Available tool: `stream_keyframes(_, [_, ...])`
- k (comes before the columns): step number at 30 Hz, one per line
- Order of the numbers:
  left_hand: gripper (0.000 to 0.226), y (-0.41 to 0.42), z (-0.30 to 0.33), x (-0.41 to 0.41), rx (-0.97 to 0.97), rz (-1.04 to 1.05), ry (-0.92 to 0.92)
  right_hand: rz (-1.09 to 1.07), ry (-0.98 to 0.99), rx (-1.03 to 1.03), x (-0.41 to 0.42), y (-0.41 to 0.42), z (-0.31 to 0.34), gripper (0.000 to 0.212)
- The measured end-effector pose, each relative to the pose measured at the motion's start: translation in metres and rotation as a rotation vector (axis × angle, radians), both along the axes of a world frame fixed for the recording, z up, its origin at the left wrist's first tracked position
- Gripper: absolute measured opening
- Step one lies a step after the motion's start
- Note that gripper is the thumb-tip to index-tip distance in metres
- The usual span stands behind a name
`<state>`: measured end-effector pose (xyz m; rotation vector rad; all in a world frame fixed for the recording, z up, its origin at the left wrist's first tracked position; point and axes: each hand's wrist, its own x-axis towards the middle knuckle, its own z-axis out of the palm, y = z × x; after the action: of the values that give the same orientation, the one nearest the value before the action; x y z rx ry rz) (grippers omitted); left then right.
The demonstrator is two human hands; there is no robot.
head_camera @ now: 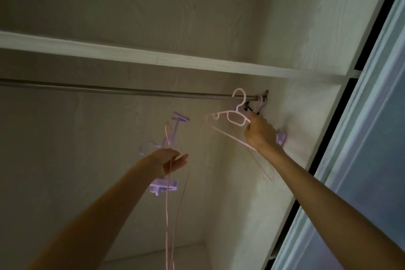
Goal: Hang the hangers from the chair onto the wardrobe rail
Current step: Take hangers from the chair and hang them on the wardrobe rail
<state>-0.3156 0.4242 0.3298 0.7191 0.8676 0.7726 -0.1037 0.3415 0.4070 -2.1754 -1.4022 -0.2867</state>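
Note:
A metal wardrobe rail (131, 91) runs across under a white shelf. My right hand (259, 132) grips a pink hanger (233, 117) by its shoulder, and the hook sits over the rail near its right end. More hangers (260, 103), hard to tell apart, hang at the rail's right bracket. My left hand (168, 162) is lower and to the left, holding a bunch of hangers: a purple clip hanger (169, 138) and thin pink hangers (167, 215) dangling below the hand.
The white shelf (175, 59) lies just above the rail. The wardrobe's right side wall (295, 116) is close to my right hand. A sliding door frame (361, 138) stands at the right. A purple clip (281, 138) shows behind my right hand.

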Motion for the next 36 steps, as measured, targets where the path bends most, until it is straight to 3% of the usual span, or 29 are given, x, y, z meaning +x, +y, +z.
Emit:
stream_keyframes(6, [0.031, 0.032, 0.001, 0.015, -0.037, -0.038, -0.005, -0.070, -0.068, 0.007, 0.016, 0.062, -0.002, 0.036])
stream_keyframes(14, [0.029, 0.056, -0.003, 0.022, 0.004, -0.063, 0.038, -0.023, -0.105, -0.183, 0.014, 0.082, -0.025, 0.033])
stream_keyframes(17, [0.029, 0.062, -0.003, 0.022, 0.010, -0.075, 0.053, 0.006, -0.157, -0.011, 0.016, 0.091, -0.017, 0.031])
stream_keyframes(20, [0.029, 0.067, -0.001, 0.023, 0.015, -0.087, 0.070, 0.075, -0.102, 0.169, 0.024, 0.111, 0.000, 0.043])
stream_keyframes(25, [0.029, 0.075, 0.002, 0.029, 0.016, -0.112, 0.088, 0.140, -0.422, -0.013, 0.049, 0.140, 0.006, 0.050])
stream_keyframes(28, [0.027, 0.080, 0.003, 0.032, 0.021, -0.112, 0.122, 0.064, -0.510, 0.029, 0.073, 0.135, 0.007, 0.046])
stream_keyframes(36, [0.021, 0.087, -0.002, 0.043, 0.005, -0.117, 0.160, -0.129, -0.647, -0.130, 0.136, 0.114, 0.011, 0.063])
